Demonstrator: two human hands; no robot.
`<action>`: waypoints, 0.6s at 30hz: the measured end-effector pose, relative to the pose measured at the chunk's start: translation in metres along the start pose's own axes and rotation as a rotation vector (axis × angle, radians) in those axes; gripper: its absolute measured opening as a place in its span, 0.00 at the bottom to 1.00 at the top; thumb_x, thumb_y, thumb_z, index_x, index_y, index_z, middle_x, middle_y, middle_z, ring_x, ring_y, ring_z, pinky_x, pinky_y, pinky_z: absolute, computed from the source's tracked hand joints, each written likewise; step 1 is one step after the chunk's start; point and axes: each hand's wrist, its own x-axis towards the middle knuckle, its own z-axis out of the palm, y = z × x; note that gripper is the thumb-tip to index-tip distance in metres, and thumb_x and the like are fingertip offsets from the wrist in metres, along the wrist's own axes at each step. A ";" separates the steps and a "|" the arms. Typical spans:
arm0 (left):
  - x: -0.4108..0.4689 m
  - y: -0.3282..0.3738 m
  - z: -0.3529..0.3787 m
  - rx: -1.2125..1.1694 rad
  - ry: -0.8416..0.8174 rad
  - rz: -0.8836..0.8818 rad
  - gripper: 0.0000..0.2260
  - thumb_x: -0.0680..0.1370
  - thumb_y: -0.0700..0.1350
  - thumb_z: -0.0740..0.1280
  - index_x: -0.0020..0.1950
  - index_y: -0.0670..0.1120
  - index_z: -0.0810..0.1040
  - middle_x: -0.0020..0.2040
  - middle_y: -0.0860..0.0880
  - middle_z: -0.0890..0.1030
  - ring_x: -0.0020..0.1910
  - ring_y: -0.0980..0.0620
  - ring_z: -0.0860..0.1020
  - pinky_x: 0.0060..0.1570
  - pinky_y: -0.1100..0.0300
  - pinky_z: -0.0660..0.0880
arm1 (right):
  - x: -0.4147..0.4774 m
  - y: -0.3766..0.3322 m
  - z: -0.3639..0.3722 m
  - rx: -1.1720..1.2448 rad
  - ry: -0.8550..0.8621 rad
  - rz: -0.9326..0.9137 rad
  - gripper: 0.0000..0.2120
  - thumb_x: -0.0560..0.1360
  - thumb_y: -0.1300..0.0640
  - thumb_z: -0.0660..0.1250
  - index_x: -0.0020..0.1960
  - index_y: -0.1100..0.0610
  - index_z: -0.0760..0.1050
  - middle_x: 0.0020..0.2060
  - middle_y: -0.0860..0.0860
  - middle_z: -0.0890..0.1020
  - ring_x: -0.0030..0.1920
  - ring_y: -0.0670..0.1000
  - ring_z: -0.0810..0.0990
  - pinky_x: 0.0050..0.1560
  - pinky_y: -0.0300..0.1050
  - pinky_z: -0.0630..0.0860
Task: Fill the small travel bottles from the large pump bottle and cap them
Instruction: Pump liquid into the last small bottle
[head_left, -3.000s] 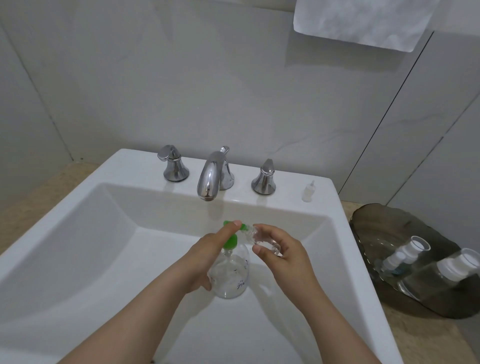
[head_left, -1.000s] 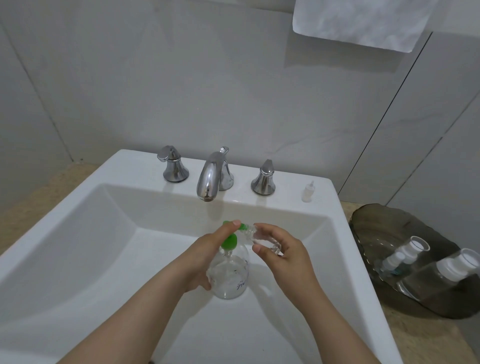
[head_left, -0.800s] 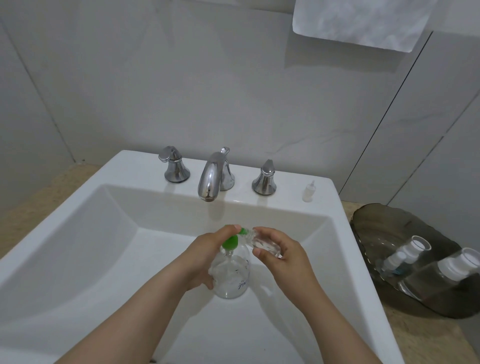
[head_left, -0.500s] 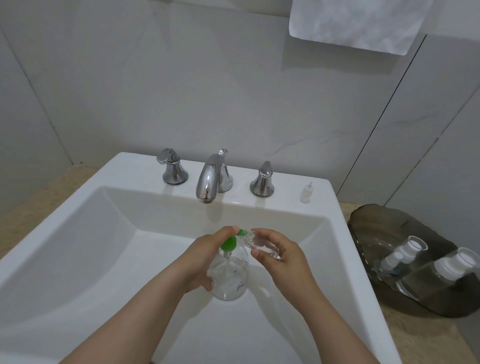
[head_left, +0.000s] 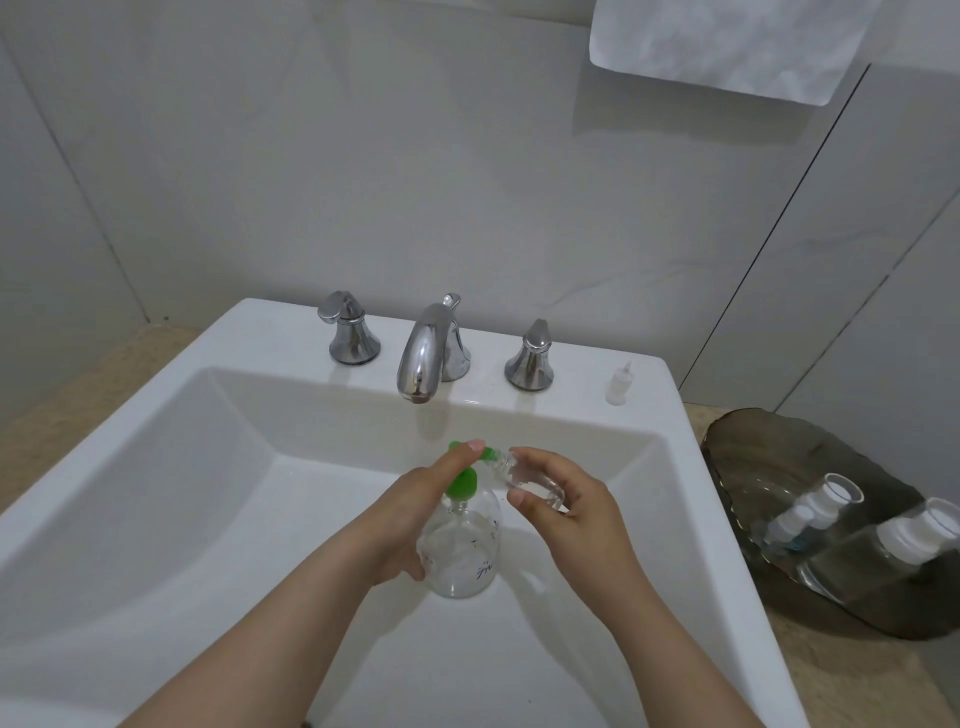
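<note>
White sink (head_left: 156, 395) with a chrome faucet (head_left: 426, 353) against a grey tiled wall (head_left: 363, 156), a white towel (head_left: 727, 47) hanging top right. On the beige counter (head_left: 841, 680) there's a dark tray (head_left: 753, 457) with two capped bottles (head_left: 826, 499) lying in it, and a little white cap (head_left: 619, 384) sits on the sink's rim. The pump bottle (head_left: 462, 556) stands in the basin; the person's left hand (head_left: 410, 514) wraps round it, index finger on the green pump. The right hand (head_left: 571, 514) pinches the small bottle (head_left: 530, 478), tilted with its mouth at the nozzle. Compared with three seconds ago, nothing's really moved, just the view a bit.
</note>
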 end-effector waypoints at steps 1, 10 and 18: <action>0.000 0.000 0.000 0.001 0.004 0.004 0.43 0.58 0.74 0.67 0.70 0.55 0.73 0.70 0.50 0.72 0.68 0.38 0.70 0.56 0.36 0.68 | 0.000 0.000 0.000 -0.002 -0.001 -0.002 0.15 0.74 0.62 0.71 0.56 0.46 0.79 0.50 0.41 0.83 0.54 0.36 0.78 0.54 0.28 0.72; 0.003 -0.001 0.001 0.005 0.028 0.033 0.37 0.55 0.69 0.69 0.61 0.54 0.79 0.65 0.47 0.74 0.62 0.38 0.74 0.61 0.34 0.71 | 0.000 0.003 0.001 -0.032 -0.027 0.036 0.16 0.74 0.63 0.70 0.55 0.43 0.78 0.51 0.40 0.82 0.53 0.34 0.78 0.52 0.26 0.71; 0.002 -0.001 0.001 0.014 0.018 0.021 0.40 0.57 0.72 0.68 0.65 0.54 0.77 0.68 0.49 0.74 0.66 0.38 0.72 0.64 0.30 0.68 | 0.000 0.002 0.000 -0.037 -0.021 0.031 0.15 0.74 0.63 0.70 0.55 0.45 0.78 0.50 0.40 0.82 0.53 0.34 0.78 0.51 0.25 0.71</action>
